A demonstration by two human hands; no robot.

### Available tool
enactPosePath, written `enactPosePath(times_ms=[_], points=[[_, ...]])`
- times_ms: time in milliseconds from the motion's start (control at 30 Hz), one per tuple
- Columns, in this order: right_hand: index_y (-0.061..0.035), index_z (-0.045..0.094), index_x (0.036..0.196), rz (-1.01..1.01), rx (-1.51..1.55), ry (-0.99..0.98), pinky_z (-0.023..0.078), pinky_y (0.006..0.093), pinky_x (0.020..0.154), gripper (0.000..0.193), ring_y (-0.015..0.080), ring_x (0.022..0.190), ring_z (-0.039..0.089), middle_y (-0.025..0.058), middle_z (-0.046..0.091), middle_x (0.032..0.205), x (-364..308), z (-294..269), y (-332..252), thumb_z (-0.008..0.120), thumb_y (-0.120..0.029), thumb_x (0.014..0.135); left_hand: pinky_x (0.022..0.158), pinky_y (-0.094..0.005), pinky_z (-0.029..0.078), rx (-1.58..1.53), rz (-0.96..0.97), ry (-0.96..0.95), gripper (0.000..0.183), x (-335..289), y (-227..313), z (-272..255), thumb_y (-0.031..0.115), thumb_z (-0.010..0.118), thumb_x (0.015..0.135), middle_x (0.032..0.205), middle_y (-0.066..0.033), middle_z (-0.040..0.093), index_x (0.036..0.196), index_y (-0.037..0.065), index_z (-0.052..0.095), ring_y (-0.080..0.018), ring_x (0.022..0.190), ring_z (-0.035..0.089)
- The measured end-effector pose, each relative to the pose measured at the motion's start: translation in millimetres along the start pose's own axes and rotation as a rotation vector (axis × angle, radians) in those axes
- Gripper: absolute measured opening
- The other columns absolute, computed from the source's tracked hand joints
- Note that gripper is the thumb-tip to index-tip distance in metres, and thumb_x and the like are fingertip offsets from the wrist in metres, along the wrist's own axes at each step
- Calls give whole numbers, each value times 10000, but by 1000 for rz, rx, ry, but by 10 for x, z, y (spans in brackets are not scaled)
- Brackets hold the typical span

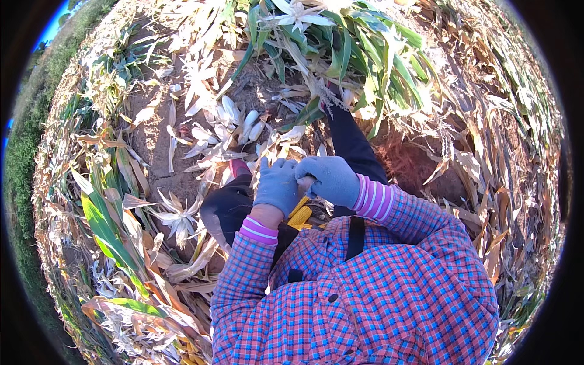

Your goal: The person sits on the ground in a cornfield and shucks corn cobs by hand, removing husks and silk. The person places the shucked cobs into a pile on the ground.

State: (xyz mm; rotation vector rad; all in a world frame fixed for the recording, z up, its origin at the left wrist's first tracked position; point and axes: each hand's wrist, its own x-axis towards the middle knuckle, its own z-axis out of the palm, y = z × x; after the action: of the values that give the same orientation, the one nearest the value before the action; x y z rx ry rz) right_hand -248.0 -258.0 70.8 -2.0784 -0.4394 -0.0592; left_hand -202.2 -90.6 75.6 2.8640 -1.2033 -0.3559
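Note:
My left hand [275,187] and my right hand [333,180], both in grey work gloves, meet above my lap with curled fingers. A small pinkish-brown bit shows between them; I cannot tell whether it is a bare fingertip or a stalk end. What the fingers grip is mostly hidden. Just below the hands, yellow ears of corn [300,215] lie at my lap, partly covered by the hands and my checked shirt. Whether one of these ears reaches up into the grip cannot be made out.
Pale husked ears [249,127] lie on the soil beyond my left knee. Green corn stalks [365,52] are heaped ahead, by my right foot. Dry stalks and leaves [486,164] cover the right side; a half-green stalk [106,225] lies left. An open husk [177,218] rests near my left knee.

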Motion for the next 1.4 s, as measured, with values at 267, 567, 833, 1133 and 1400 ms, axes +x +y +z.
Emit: enactPosePath(times_ms=[267,567,833,1133,1400], points=[[-33,623,948,387,90,81,508,333,600,123,195,624,657,114,640,759,-114,-244,772,600,-148,911,1019,-479,390,-547,-26,349,431,-10,-255,-88,330,636,879,1228,-109,600,1237,102,556,-260,1183,542],[-34,457,1355,312,364,8,486,327,910,580,188,1099,593,146,618,1178,154,-152,504,705,-196,856,1085,-602,325,-2527,363,428,761,120,-424,-190,633,256,963,1443,-200,425,1394,32,433,-351,1318,437],[0,262,1458,121,973,-251,373,365,1074,751,244,1317,414,163,432,1416,377,142,150,690,-187,869,1116,-612,257,-2630,537,448,788,260,-286,-188,643,256,957,1439,-224,419,1401,12,418,-398,1335,398],[25,547,1232,486,774,-443,500,255,717,463,106,817,599,86,652,989,257,218,-110,645,-295,911,1101,-519,339,-2231,312,709,777,293,-298,-103,652,316,944,1387,-220,473,1373,16,444,-380,1272,472],[15,635,984,454,575,-254,492,271,591,213,115,593,590,56,634,695,236,171,-337,559,-182,957,1046,-449,415,-1692,84,941,737,301,-194,-67,630,335,958,1299,-219,532,1328,2,447,-328,1178,549]])
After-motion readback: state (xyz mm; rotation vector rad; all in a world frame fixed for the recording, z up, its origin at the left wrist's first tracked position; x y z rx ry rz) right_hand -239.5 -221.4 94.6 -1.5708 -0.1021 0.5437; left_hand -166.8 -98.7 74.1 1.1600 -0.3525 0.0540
